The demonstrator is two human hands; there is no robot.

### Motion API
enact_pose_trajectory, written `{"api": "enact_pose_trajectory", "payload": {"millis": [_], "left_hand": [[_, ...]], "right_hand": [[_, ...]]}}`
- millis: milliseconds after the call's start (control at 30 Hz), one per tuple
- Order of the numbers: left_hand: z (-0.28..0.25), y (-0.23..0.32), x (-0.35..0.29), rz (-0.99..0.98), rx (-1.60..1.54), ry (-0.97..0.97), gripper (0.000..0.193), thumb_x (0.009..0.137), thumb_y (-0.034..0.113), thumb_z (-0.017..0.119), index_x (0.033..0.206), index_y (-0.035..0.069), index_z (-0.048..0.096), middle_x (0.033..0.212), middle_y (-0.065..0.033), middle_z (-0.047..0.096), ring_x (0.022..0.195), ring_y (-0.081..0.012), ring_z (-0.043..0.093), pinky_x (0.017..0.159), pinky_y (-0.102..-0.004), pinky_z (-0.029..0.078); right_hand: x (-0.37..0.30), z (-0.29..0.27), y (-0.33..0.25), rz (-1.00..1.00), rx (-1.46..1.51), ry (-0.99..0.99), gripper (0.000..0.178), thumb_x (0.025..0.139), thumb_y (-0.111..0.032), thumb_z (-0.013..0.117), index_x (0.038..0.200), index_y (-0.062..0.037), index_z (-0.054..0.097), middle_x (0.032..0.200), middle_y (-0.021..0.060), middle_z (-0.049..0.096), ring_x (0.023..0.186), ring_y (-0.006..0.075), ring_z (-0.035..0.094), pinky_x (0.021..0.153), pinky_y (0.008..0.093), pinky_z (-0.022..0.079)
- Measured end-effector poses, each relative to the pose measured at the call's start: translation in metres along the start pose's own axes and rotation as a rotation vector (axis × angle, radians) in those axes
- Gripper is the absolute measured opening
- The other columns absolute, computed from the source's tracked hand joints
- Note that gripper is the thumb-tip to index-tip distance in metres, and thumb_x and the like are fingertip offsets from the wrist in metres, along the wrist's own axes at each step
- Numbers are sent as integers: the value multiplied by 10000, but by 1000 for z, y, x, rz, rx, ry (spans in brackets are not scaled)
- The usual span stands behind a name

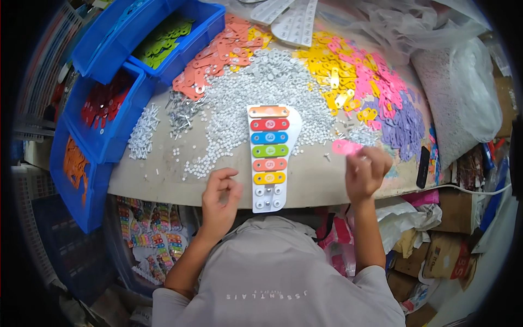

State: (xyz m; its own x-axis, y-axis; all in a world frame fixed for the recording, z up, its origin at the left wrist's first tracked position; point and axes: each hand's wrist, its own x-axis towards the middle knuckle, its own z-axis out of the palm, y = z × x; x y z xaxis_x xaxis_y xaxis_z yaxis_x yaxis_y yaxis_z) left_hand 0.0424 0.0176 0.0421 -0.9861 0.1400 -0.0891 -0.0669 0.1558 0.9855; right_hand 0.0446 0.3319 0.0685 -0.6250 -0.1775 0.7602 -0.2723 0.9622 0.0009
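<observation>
A white toy xylophone base (295,133) lies upright before me, its lower end at the table's front edge. Several coloured metal bars cross it, from pale orange at the top to a yellow bar (269,178) lowest. Below that, bare white posts show on the base. My right hand (368,171), to the right of the xylophone, pinches a pink xylophone bar (345,147) by one end, off the table. To the left of the base, my left hand (220,199) hovers by the table edge, fingers loosely curled and apart, with nothing visible in it.
White washers (267,76) heap behind the xylophone. Loose bars lie around them: coral (218,54), yellow (327,68), pink (376,82), purple (403,128). Blue bins (124,114) stand left, near screws (144,131). A clear bag of small pieces (463,98) and black object (423,167) lie right.
</observation>
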Motion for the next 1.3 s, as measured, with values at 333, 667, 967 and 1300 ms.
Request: {"api": "enact_pose_trajectory", "payload": {"millis": [333,667,967,1300], "left_hand": [[12,26,-11,-114,-239,-310,394,957,6,641,1296,35,442,908,-23,660,890,-79,615,795,-236,479],[1,24,-18,50,-87,-359,395,967,17,640,1313,16,450,918,-40,641,838,-90,600,766,-243,480],[5,-15,-6,186,187,-10,411,920,130,702,1275,20,527,900,-47,570,840,-190,517,821,-348,422],[18,-14,3,241,379,-43,542,810,94,788,1282,37,528,868,-32,527,845,-189,492,832,-334,416]], "right_hand": [[-19,-9,-104,-37,513,-199,253,683,-148,827,890,-106,690,1023,28,609,931,229,560,785,382,413],[13,-29,-114,556,1127,-830,272,875,5,702,1143,-16,662,968,109,641,853,220,635,758,319,517],[6,-7,-126,1068,1116,-531,91,929,10,668,934,20,578,834,32,644,748,63,619,648,215,489],[3,5,-112,688,780,-598,170,877,-81,760,879,-11,605,772,1,574,657,42,491,580,219,395]]}}
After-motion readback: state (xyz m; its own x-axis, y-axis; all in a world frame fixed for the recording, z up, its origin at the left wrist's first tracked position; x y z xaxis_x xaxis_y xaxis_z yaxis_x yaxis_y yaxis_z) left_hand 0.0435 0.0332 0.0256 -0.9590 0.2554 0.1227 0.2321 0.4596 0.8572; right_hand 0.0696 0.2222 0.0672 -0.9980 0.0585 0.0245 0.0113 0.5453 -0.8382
